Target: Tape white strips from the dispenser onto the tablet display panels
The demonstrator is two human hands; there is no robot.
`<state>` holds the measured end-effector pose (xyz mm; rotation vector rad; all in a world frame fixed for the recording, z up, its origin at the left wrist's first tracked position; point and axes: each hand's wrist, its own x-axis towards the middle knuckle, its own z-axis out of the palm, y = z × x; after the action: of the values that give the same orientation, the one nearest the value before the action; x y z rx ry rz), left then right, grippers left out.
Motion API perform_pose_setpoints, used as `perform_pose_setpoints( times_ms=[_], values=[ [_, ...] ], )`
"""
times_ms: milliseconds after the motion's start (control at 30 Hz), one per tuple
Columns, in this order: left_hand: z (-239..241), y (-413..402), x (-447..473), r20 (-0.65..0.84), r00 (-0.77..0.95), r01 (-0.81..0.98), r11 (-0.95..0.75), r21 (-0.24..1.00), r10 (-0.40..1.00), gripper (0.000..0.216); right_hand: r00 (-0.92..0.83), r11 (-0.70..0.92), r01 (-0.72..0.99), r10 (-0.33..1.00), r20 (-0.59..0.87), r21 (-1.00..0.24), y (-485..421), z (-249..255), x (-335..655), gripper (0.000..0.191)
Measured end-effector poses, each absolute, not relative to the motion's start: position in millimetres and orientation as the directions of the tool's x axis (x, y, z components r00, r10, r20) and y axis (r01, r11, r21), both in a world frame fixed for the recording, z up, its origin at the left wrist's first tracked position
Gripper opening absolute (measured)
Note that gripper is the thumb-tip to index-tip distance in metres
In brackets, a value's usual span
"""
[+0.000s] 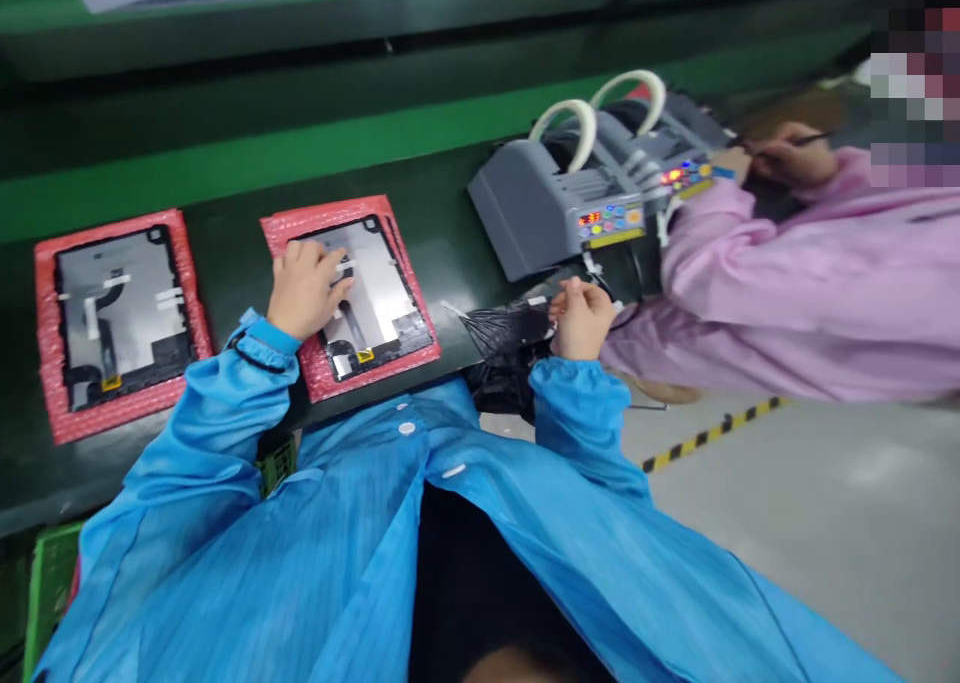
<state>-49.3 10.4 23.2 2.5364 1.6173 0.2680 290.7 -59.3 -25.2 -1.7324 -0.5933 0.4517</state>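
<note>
My left hand (304, 288) rests palm down on a silver panel (375, 298) that lies in a pink foam tray (330, 218), fingers curled loosely onto its surface. A second panel (116, 308) lies in another pink tray (45, 343) further left. My right hand (581, 318) is closed in a pinch near the edge of the dark belt (450, 243), just below a grey tape dispenser (555, 198); what it pinches is too small to name. A crumpled black bag (499, 338) lies beside that hand.
A co-worker in a pink coat (795, 283) leans over the bench on the right, a hand (795, 153) holding a thin tool. Green conveyor rails (300, 143) run behind the trays. A yellow-black floor stripe (712, 433) and a green crate (49, 583) lie below.
</note>
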Motion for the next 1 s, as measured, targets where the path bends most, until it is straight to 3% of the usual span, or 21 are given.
perform_pose_setpoints(
  times_ms=[133, 367, 567, 767, 1000],
  values=[
    [20, 14, -37, 0.237, 0.464, 0.819, -0.516, 0.253, 0.853, 0.037, 0.794, -0.169, -0.052, 0.591, -0.143, -0.984, -48, -15, 308, 0.033],
    [9, 17, -32, 0.293, 0.484, 0.784, -0.557, 0.275, 0.825, 0.032, 0.853, -0.058, 0.185, 0.505, 0.131, -0.981, -52, -14, 313, 0.031],
    [12, 28, -23, 0.234, 0.519, 0.776, -0.568, 0.273, 0.822, 0.032, 0.862, 0.002, 0.123, 0.495, 0.108, -0.992, -51, -15, 318, 0.035],
    [12, 33, -13, 0.208, 0.551, 0.763, -0.589, 0.267, 0.808, 0.031, 0.869, -0.001, 0.076, 0.491, 0.066, -0.997, -38, -20, 322, 0.026],
    [12, 35, -1, 0.187, 0.588, 0.724, -0.616, 0.311, 0.787, 0.028, 0.86, -0.055, 0.293, 0.451, 0.237, -0.955, -43, -19, 316, 0.033]
  ],
)
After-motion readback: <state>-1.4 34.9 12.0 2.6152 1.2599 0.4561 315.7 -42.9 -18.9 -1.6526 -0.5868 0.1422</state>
